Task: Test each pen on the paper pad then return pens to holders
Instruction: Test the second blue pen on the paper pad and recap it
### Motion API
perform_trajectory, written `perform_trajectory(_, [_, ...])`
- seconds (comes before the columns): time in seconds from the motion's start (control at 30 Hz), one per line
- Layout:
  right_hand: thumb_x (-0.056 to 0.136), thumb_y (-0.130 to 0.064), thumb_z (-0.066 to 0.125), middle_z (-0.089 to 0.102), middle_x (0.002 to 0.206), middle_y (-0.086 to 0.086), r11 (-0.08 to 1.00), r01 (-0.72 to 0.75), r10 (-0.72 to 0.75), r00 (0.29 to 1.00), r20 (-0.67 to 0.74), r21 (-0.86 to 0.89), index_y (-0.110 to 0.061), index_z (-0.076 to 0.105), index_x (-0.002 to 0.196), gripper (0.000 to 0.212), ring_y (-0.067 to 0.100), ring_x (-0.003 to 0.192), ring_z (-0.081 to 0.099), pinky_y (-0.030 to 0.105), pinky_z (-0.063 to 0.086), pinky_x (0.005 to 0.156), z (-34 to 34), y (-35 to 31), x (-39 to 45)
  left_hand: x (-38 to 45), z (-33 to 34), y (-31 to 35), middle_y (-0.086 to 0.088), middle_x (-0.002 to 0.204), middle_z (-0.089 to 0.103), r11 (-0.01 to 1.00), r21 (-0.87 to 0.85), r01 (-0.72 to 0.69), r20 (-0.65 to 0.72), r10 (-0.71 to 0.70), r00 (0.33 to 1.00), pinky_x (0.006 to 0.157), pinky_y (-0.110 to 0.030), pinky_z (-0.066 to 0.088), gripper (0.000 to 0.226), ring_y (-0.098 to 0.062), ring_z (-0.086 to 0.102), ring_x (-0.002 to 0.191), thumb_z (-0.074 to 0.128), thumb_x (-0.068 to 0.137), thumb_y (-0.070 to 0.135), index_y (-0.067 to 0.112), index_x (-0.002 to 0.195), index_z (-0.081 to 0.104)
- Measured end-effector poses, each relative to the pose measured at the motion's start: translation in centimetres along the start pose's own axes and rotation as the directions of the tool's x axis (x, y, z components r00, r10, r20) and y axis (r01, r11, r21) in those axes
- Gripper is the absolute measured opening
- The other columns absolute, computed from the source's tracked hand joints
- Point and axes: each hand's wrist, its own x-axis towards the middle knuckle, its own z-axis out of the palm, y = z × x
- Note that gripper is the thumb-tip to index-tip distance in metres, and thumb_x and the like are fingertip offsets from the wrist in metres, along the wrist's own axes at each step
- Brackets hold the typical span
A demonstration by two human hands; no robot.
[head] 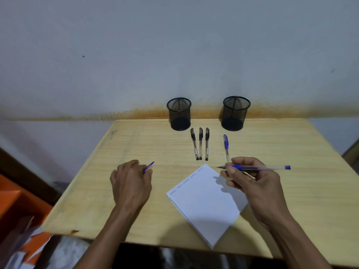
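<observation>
The right hand (pixel 250 179) pinches an uncapped blue pen (pixel 258 168) just above the paper pad (pixel 207 206); the left hand (pixel 132 181) grips, probably, its cap (pixel 149 167). Testing is underway; next, the tip must meet the paper.

Handwritten line seen along top edge of paper pad (pixel 206 200), toward 12 o'clock; too small to be read.
</observation>
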Motion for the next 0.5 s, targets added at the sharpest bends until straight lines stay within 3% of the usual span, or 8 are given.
perform_trajectory(0.1, [0.091, 0.001, 0.069, 0.081, 0.092, 0.006, 0.997, -0.005, 0.006, 1.0, -0.008, 0.071, -0.005, 0.063, 0.1, 0.013, 0.023, 0.088, 0.079, 0.024, 0.062, 0.073, 0.2, -0.3, -0.4, 0.4, -0.2, 0.2, 0.0, 0.103, 0.071, 0.999, -0.04, -0.001, 0.016, 0.001, 1.0, 0.091, -0.048, 0.043, 0.013, -0.032, 0.061, 0.101, 0.07, 0.089, 0.024, 0.021, 0.079, 0.076])
perform_trajectory(0.17, [0.093, -0.003, 0.067, 0.081, 0.094, 0.008, 0.993, -0.003, 0.003, 1.0, 0.004, 0.118, -0.002, 0.064, 0.101, 0.009, 0.023, 0.091, 0.079, 0.024, 0.062, 0.073, 0.3, -0.7, -0.6, 0.0, -0.6, 1.1, 0.005, 0.106, 0.071, 0.982, -0.174, -0.079, 0.0, 0.08, 0.997, 0.09, -0.041, 0.043, 0.014, -0.026, 0.06, 0.104, 0.068, 0.091, 0.029, 0.019, 0.088, 0.076])
perform_trajectory(0.3, [0.078, -0.028, 0.076, 0.079, 0.106, -0.004, 0.991, 0.128, -0.129, 0.992, 0.009, 0.022, -0.013, 0.078, 0.092, 0.021, 0.007, 0.107, 0.073, 0.019, 0.059, 0.082, 0.6, -1.8, -0.9, -1.8, -3.0, 5.2, 0.021, 0.104, 0.064, 0.822, -0.558, -0.114, -0.002, 0.136, 0.991, 0.084, -0.011, 0.04, 0.008, -0.002, 0.058, 0.103, 0.065, 0.094, 0.023, 0.027, 0.099, 0.07])
perform_trajectory(0.37, [0.066, -0.041, 0.077, 0.07, 0.123, -0.017, 0.98, 0.192, -0.192, 0.981, 0.018, -0.051, -0.023, 0.081, 0.082, 0.024, -0.005, 0.118, 0.063, 0.016, 0.054, 0.086, 0.7, -2.4, -0.9, -2.5, -3.5, 6.9, 0.018, 0.101, 0.064, 0.742, -0.659, -0.122, 0.013, 0.174, 0.985, 0.082, -0.018, 0.045, 0.011, -0.006, 0.062, 0.101, 0.066, 0.094, 0.021, 0.031, 0.098, 0.069])
perform_trajectory(0.43, [0.062, -0.05, 0.077, 0.059, 0.136, -0.023, 0.969, 0.222, -0.221, 0.975, 0.018, -0.106, -0.03, 0.081, 0.08, 0.026, -0.008, 0.125, 0.055, 0.029, 0.053, 0.096, 0.8, -2.7, -0.9, -2.9, -3.8, 8.0, 0.017, 0.1, 0.065, 0.705, -0.684, -0.185, -0.011, 0.244, 0.97, 0.08, -0.025, 0.047, 0.009, -0.012, 0.064, 0.099, 0.064, 0.092, 0.025, 0.032, 0.097, 0.068])
perform_trajectory(0.5, [0.062, -0.053, 0.077, 0.054, 0.14, -0.026, 0.963, 0.23, -0.23, 0.973, 0.016, -0.139, -0.036, 0.08, 0.082, 0.026, -0.005, 0.13, 0.052, 0.043, 0.051, 0.104, 0.9, -2.8, -0.8, -3.0, -3.9, 8.7, 0.019, 0.1, 0.065, 0.676, -0.703, -0.222, -0.031, 0.283, 0.959, 0.081, -0.023, 0.046, 0.009, -0.012, 0.064, 0.098, 0.064, 0.09, 0.025, 0.03, 0.097, 0.068])
